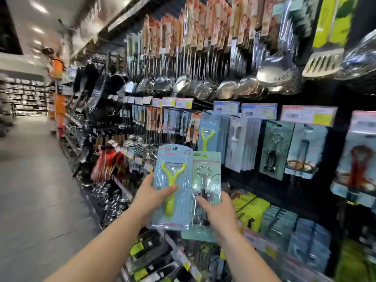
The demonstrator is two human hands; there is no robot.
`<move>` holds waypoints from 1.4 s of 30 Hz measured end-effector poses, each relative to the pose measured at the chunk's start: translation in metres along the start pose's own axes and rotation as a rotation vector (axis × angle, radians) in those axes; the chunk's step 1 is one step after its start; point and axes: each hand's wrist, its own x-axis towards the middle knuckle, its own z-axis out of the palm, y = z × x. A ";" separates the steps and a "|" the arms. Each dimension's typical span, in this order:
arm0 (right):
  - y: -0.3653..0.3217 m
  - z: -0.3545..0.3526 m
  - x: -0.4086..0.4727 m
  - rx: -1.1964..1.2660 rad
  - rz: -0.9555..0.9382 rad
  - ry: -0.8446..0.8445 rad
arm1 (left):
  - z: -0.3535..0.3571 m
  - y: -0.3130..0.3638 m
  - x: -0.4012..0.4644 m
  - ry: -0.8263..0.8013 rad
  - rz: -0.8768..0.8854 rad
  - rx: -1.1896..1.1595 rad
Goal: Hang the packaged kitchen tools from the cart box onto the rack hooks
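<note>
We pinch the peeler pack (172, 188) upright in our left hand (149, 195) and the corkscrew pack (206, 192) in our right hand (218, 210), with the matching peeler hook (209, 129) nearest the left, at one o'clock.

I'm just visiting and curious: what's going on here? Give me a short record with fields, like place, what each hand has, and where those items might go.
place: shop aisle beside a rack of hanging kitchen tools
left hand: grips a blue card pack with a green peeler
right hand: holds a pale green card pack with a corkscrew
matching stock: the same peeler pack hangs on a hook; corkscrew packs hang further right
above: ladles and skimmers
cart box: not in view
</note>
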 end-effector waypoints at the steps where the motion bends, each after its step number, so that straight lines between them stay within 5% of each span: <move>1: 0.000 -0.001 0.013 -0.002 -0.024 0.008 | 0.003 -0.001 0.015 -0.007 0.010 0.001; 7: 0.013 -0.006 0.061 -0.073 -0.030 0.061 | 0.018 0.001 0.099 -0.071 0.032 -0.083; 20: 0.025 0.005 0.114 -0.169 -0.015 0.451 | 0.054 0.052 0.241 -0.378 0.192 -0.142; 33: 0.032 0.046 0.110 -0.099 0.029 0.634 | 0.053 0.046 0.258 -0.584 0.206 -0.219; 38: 0.021 0.047 0.112 -0.159 -0.006 0.661 | 0.053 0.047 0.264 -0.531 0.184 -0.105; 42: 0.020 0.033 0.113 -0.129 -0.013 0.651 | 0.064 0.029 0.262 -0.100 0.389 0.184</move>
